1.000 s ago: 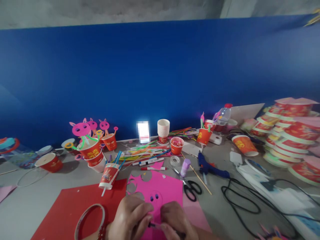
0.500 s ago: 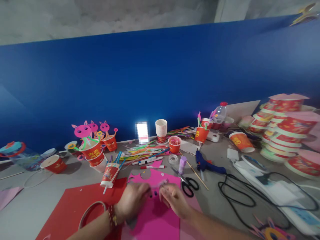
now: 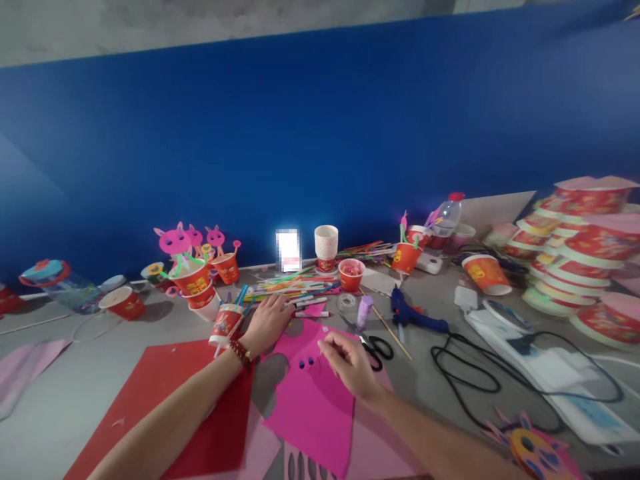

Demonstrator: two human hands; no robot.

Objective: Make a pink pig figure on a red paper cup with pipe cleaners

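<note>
Left hand [image 3: 271,323] at far white-barrelled marker pens [image 3: 313,299], finger grip unclear; right hand [image 3: 349,363] over near bright-pink holed sheet [image 3: 315,408], fingers curled, hold unclear.

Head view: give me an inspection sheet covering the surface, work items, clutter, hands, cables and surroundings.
Surface: grey tabletop with a red sheet lying on it.
Work items: bright pink sheet with rounded notches and two dark spots; markers beyond it.
Clutter: scissors, blue glue gun, stacked paper containers at the right.
Hands: left hand at the markers, grip unclear; right hand curled over the bright pink sheet, grip unclear.
Cables: black cable looped beside a white power strip.
Surroundings: blue partition behind the table.
</note>
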